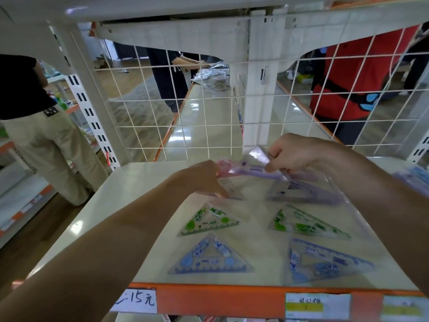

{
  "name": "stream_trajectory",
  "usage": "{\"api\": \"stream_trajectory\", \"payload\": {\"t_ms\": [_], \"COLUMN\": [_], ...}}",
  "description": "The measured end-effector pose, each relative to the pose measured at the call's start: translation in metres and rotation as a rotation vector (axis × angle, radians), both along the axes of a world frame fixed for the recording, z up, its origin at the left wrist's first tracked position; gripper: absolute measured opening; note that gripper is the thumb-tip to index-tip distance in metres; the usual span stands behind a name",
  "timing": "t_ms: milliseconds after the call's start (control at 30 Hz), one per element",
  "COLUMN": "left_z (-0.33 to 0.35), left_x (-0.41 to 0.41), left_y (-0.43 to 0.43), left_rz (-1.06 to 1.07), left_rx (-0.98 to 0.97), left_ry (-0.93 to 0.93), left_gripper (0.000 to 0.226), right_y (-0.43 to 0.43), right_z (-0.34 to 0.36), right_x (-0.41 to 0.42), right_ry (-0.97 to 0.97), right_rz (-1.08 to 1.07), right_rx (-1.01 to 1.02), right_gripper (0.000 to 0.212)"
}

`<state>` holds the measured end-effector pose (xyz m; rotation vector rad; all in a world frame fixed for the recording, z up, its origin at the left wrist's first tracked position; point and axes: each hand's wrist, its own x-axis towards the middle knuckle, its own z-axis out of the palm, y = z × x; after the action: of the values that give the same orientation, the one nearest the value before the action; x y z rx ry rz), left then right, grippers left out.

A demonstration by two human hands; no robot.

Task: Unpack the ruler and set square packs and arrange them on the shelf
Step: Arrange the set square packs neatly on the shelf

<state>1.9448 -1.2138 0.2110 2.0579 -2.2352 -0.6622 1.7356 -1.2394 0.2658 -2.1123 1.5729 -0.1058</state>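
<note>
My left hand [204,178] grips the pink end of a clear ruler pack [251,169] held above the white shelf [130,194]. My right hand [294,153] pinches the pack's clear plastic flap at its other end, over a purple ruler. A purple set square [308,190] lies flat just under the pack. Two green set squares [209,221] [306,224] lie in the middle row. Nearest the shelf's front edge lie two blue set squares [211,256] [325,261].
A white wire grid [209,126] closes the shelf's back. More packs [415,177] lie at the right edge. An orange front rail carries price labels [137,300]. One person stands at the left [46,135]; others stand beyond the grid.
</note>
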Motion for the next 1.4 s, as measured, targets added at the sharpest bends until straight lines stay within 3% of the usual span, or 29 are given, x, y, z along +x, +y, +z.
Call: {"api": "stream_trajectory", "payload": {"t_ms": [133,333,500,667,900,1033,1100,1167,1267,1333,1400], "left_z": [0.007,0.018,0.019,0.016,0.017,0.015,0.013,0.012,0.013,0.013,0.007], "left_x": [-0.009,-0.012,-0.007,-0.002,0.004,0.015,0.017,0.017,0.022,0.024,0.024], "left_y": [0.004,-0.002,-0.01,-0.011,-0.008,0.004,0.013,0.02,0.031,0.039,0.045], "left_rz": [-0.073,-0.019,0.049,0.106,0.127,0.154,0.119,0.096,0.108,0.098,0.059], "left_rx": [0.006,0.126,0.266,0.278,0.117,0.019,-0.006,-0.019,-0.079,-0.176,-0.211], "left_ry": [-0.05,-0.142,-0.034,0.01,0.233,0.46,0.472,0.473,0.529,0.493,0.428], "left_gripper": [0.027,0.038,0.033,0.038,0.032,0.033,0.037,0.038,0.029,0.019,0.011], "right_y": [0.004,0.006,0.016,0.023,0.02,0.022,0.025,0.025,0.026,0.027,0.03], "right_z": [-0.008,-0.005,0.0,-0.013,-0.024,-0.026,-0.03,-0.038,-0.044,-0.046,-0.048], "right_x": [0.001,-0.004,-0.009,0.015,0.039,0.049,0.055,0.058,0.061,0.063,0.064], "right_ry": [-0.045,-0.065,-0.038,0.024,0.1,0.041,0.004,-0.024,-0.089,-0.16,-0.181], "right_rz": [-0.003,0.003,0.07,0.067,0.112,0.145,0.176,0.188,0.201,0.197,0.21], "right_rx": [0.019,0.027,0.211,0.255,0.123,0.052,0.054,0.0,-0.13,-0.181,-0.165], "right_gripper": [0.022,0.022,0.036,0.022,0.021,0.047,0.039,0.011,0.02,0.007,0.015]}}
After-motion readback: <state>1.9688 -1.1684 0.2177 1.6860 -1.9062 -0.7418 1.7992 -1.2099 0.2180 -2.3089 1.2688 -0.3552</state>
